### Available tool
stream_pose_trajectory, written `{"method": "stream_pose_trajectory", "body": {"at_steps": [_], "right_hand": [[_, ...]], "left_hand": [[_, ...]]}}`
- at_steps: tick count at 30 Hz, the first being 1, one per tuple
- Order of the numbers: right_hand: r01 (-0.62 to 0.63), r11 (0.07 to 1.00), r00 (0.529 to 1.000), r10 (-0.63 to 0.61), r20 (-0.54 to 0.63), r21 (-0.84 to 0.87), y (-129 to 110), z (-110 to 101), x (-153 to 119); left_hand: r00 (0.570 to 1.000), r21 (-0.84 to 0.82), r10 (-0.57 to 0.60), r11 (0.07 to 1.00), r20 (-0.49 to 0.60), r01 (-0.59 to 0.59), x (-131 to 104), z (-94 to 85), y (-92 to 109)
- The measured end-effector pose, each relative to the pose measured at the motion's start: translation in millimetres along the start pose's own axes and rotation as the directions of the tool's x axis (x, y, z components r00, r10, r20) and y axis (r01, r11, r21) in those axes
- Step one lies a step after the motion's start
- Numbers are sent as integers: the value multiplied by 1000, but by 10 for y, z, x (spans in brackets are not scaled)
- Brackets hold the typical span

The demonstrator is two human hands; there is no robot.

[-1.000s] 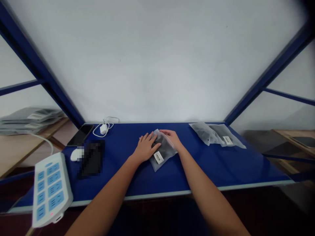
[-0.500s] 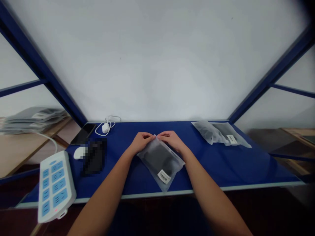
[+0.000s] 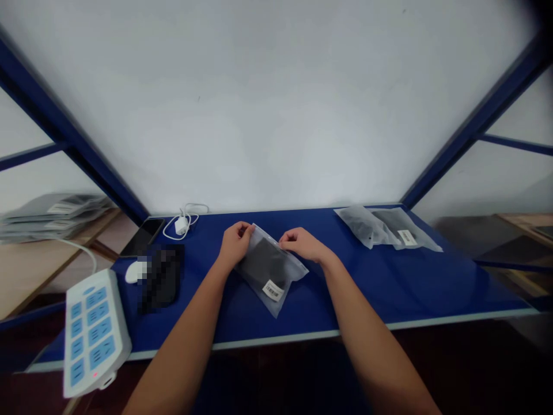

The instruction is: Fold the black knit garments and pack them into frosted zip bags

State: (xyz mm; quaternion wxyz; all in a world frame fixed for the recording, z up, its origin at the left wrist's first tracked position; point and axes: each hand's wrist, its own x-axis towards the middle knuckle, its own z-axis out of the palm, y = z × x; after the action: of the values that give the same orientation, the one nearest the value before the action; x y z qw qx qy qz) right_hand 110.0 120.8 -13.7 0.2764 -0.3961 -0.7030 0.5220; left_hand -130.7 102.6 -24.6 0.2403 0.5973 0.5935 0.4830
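Note:
A frosted zip bag (image 3: 270,266) with something dark and flat inside lies slanted over the blue table, a white barcode label near its lower corner. My left hand (image 3: 237,242) pinches the bag's upper left corner between thumb and fingers. Partway along the zip edge, my right hand (image 3: 302,244) has its thumb and forefinger closed on the strip. The far right corner of the bag hangs free of both hands.
Two more frosted bags (image 3: 389,227) lie at the table's back right. To the left are a power strip (image 3: 93,328), a phone (image 3: 142,236), a white charger with cable (image 3: 181,225), a white mouse (image 3: 136,271) and a blurred dark item (image 3: 164,276). Stacked bags (image 3: 56,213) rest on a side shelf.
The bag has moved left and slightly away from me. My hands, which met at its top corner, are now apart, with the right one further along the zip edge.

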Motion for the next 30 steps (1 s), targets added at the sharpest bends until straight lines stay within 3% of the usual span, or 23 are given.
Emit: {"method": "stream_pose_trajectory", "body": {"at_steps": [3, 6, 8, 10, 16, 20, 23, 25, 27, 30], "right_hand": [[-49, 998, 997, 51, -55, 37, -38, 15, -15], [-71, 997, 991, 74, -108, 25, -63, 25, -25], [-66, 998, 996, 65, -62, -17, -71, 32, -35], [-63, 997, 998, 63, 3, -48, -78, 40, -47], [-87, 995, 995, 85, 49, 44, -113, 70, -61], [-79, 992, 996, 75, 41, 97, -143, 67, -76], [-26, 993, 1000, 25, 10, 117, -174, 29, -100], [64, 994, 997, -60, -42, 93, -190, 9, -105], [185, 983, 968, -183, -173, 0, -198, 13, -94], [347, 919, 849, -392, -355, -186, -195, 65, -57]], "left_hand": [[1000, -70, -9, 997, 15, 10, -10, -15, 12], [985, -206, -66, 973, 159, 99, -34, -31, 37], [957, -212, -109, 963, 270, 169, -54, -40, 51], [945, -173, -145, 964, 293, 202, -68, -47, 59], [977, -202, -160, 961, 143, 187, -60, -59, 81], [995, -236, -80, 967, 68, 94, -56, -55, 99], [997, -285, -22, 959, -73, 0, -52, -57, 91], [976, -277, -11, 960, -216, -51, -54, -67, 93], [942, -204, 36, 973, -335, -110, -72, -83, 124], [856, 80, 285, 957, -431, -278, -141, -99, 236]]}}
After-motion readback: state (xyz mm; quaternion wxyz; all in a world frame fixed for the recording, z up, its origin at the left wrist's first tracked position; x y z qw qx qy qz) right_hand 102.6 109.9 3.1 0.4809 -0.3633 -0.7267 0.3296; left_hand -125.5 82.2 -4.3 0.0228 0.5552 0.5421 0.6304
